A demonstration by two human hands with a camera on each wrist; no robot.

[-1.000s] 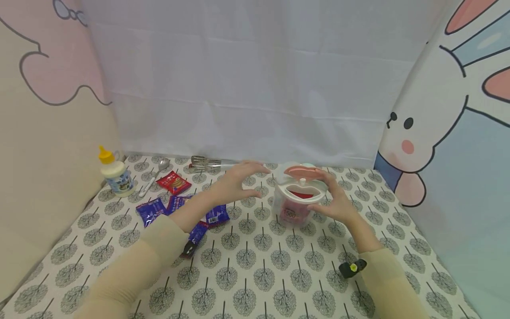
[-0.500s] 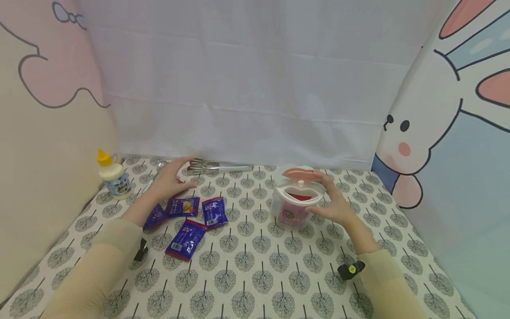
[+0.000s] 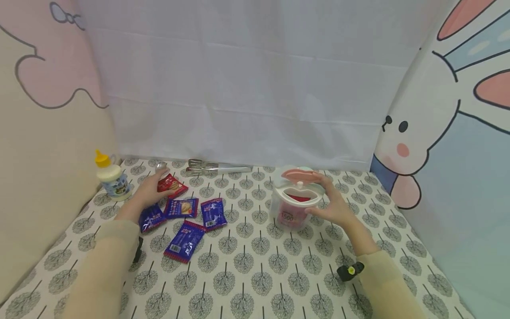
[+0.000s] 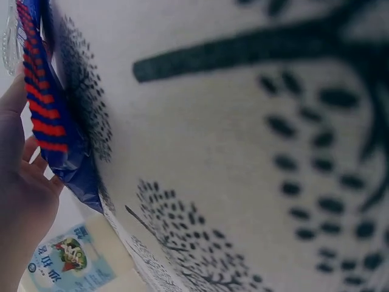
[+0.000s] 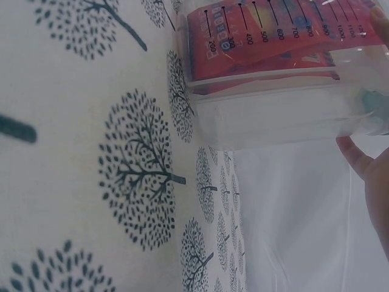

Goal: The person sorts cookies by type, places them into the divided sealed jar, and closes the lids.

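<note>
In the head view my left hand (image 3: 147, 191) is at the left, over the red snack packet (image 3: 173, 186). Its thumb overlaps the packet's lower edge, and its fingers point toward the spoon (image 3: 161, 166), whose handle is hidden. Beside the wrist lies a blue snack packet (image 3: 152, 218), partly covered. My right hand (image 3: 334, 204) grips the upper part of a clear storage container (image 3: 292, 212), thumb in front and fingers by its raised pink flap (image 3: 300, 176). Through the container's wall in the right wrist view shows a red packet (image 5: 261, 36).
More blue packets (image 3: 185, 241) lie mid-left on the patterned cloth. A squeeze bottle (image 3: 114, 179) with a yellow cap stands at the left edge. Metal whisk-like utensils (image 3: 219, 168) lie at the back, by the hanging white curtain (image 3: 239, 88).
My left hand has moved away from the container, leftward across the blue packets and down to the red packet. My right hand has stayed at the container.
</note>
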